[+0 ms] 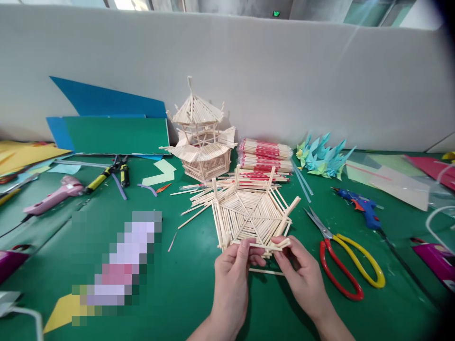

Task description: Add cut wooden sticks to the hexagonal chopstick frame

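Observation:
A flat hexagonal frame of thin wooden sticks (pixel 249 213) is tilted up off the green table (pixel 185 284). My left hand (pixel 232 267) pinches its near edge from the left. My right hand (pixel 300 270) pinches the same edge from the right, fingers closed on a stick at the frame's corner. One loose stick (pixel 266 272) lies on the table just under my fingers. Behind the frame stands a finished stick pagoda model (pixel 201 142).
Packs of sticks in red wrappers (pixel 265 156) and loose sticks (pixel 194 196) lie behind the frame. Red-and-yellow scissors (pixel 341 255) and a blue glue gun (pixel 360 208) are right; a pink glue gun (pixel 53 196), cutters (pixel 106 174), coloured paper sheets (pixel 113 132) left; paper cranes (pixel 323 156) back right.

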Action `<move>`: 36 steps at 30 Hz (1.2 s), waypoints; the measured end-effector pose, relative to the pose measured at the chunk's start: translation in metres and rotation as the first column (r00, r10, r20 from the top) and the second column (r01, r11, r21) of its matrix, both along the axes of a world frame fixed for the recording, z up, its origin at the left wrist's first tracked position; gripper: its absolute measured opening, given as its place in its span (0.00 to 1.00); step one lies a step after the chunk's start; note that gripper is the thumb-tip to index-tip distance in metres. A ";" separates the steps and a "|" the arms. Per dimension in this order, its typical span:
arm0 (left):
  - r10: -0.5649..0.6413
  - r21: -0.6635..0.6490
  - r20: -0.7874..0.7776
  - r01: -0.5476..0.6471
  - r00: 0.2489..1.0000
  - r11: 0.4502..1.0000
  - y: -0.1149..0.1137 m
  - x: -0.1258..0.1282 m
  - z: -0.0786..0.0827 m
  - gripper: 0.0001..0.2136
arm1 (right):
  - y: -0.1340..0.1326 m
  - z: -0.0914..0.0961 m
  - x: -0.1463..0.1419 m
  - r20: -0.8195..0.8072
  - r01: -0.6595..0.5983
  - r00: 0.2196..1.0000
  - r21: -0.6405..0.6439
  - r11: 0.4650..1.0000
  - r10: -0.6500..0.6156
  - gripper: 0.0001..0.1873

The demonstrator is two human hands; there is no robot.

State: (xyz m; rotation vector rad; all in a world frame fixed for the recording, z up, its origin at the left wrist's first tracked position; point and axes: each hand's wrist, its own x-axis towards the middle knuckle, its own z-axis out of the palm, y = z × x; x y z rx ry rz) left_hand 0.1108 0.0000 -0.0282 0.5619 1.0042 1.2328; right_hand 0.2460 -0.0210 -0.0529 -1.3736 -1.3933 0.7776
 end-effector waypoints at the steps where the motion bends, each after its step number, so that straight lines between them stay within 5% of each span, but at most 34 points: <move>1: -0.003 0.004 -0.005 0.003 1.000 1.000 0.000 0.000 0.000 0.12 | 0.000 -0.001 0.000 -0.002 -0.003 1.000 -0.005 1.000 0.003 0.08; 36: 0.047 0.021 0.030 -0.048 0.998 0.999 0.000 0.001 0.001 0.09 | 0.011 0.002 0.011 0.037 -0.099 0.995 0.039 0.994 0.098 0.05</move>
